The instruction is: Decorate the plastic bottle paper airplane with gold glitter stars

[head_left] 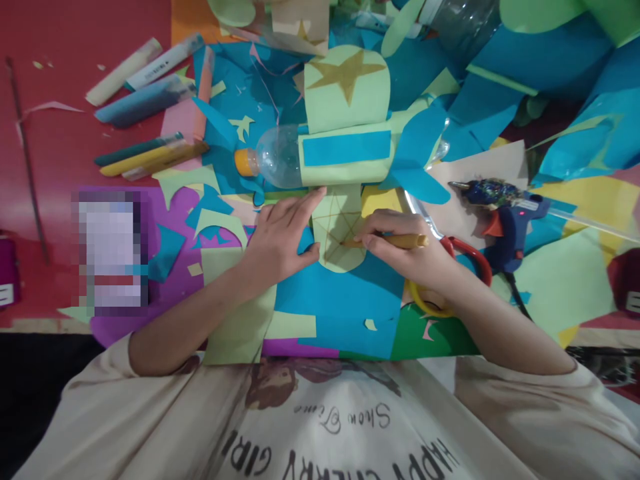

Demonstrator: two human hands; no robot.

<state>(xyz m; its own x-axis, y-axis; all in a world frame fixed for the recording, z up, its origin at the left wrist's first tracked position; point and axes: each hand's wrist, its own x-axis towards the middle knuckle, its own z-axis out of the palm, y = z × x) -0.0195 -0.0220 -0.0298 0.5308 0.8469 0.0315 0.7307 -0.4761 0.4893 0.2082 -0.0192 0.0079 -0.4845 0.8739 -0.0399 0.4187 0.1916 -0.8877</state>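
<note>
Pale green paper flap [340,230], centre of frame: lies flat, lower end rounded, marked with a thin brownish star outline, interior unfilled. Its upper edge meets the pale green wrap on a bottle [280,157]; whether joined cannot be determined. Bottle: clear plastic, lying on its side above the flap, orange cap fitted and directed left, blue strip along the wrap. Ochre marker [407,241], right of centre: nearly horizontal, tip directed left, at the flap's surface.
</note>
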